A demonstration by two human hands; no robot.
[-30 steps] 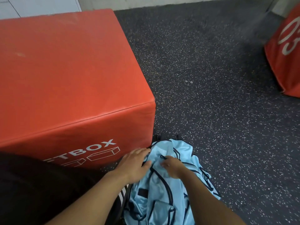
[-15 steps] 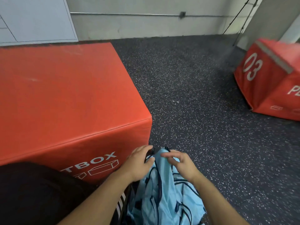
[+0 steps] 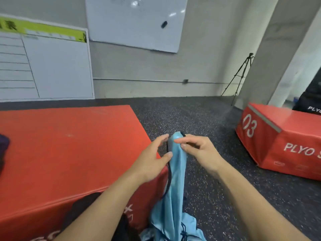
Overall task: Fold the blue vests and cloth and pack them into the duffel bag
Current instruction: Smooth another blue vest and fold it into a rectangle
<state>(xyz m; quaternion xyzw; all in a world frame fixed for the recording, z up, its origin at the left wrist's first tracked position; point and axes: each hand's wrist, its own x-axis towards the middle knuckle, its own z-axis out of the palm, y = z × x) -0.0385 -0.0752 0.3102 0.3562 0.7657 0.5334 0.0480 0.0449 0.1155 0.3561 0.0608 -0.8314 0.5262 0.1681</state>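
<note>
A light blue vest with dark trim hangs stretched in a long strip from my two hands down to a bunched heap at the bottom edge of the view. My right hand pinches its top end between thumb and fingers. My left hand holds the strip just below that, thumb against the fabric. Both hands are raised beside the right front corner of a big red plyo box. A dark thing lies at the box's left edge, mostly out of view; I cannot tell whether it is the duffel bag.
A second red plyo box marked 03 stands to the right on the speckled dark floor. A tripod leans by a pillar. Whiteboards hang on the back wall. Dark clothing sits at the bottom left.
Both hands have lifted the vest from a crumpled heap on the floor up to box-top height, pulling it into a long hanging strip. The view has tilted upward toward the wall.
</note>
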